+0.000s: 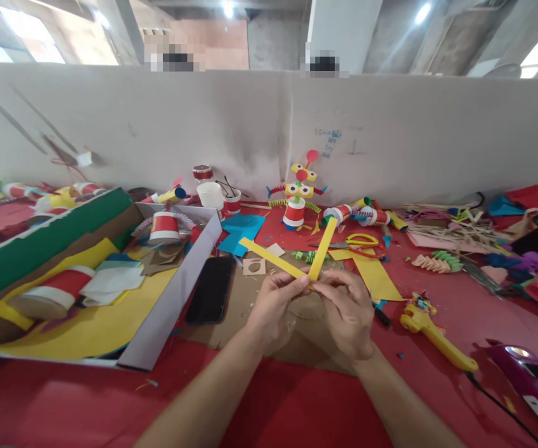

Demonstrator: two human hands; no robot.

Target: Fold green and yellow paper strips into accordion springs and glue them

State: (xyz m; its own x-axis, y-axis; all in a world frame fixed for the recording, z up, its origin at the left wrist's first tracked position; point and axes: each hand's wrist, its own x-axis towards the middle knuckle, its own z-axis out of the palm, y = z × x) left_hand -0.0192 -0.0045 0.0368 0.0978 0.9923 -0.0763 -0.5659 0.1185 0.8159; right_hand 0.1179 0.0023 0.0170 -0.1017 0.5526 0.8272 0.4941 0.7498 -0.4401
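Note:
My left hand (pixel 273 305) and my right hand (pixel 346 311) meet over the middle of the table. Together they pinch two yellow paper strips (pixel 297 258) where the strips cross. One strip runs up and left, the other up and right toward a paper-cup robot figure (pixel 297 199) at the back. Both hands have their fingers closed on the strips. A black phone (pixel 210 289) lies just left of my left hand. Yellow-handled scissors (pixel 360 241) lie behind my right hand.
An open cardboard box (pixel 166 311) on the left holds coloured paper and red paper cups. A yellow glue gun (pixel 430 333) and a purple tool (pixel 525 373) lie at the right. Paper scraps and cup figures crowd the red tablecloth (pixel 297 404) before a grey partition.

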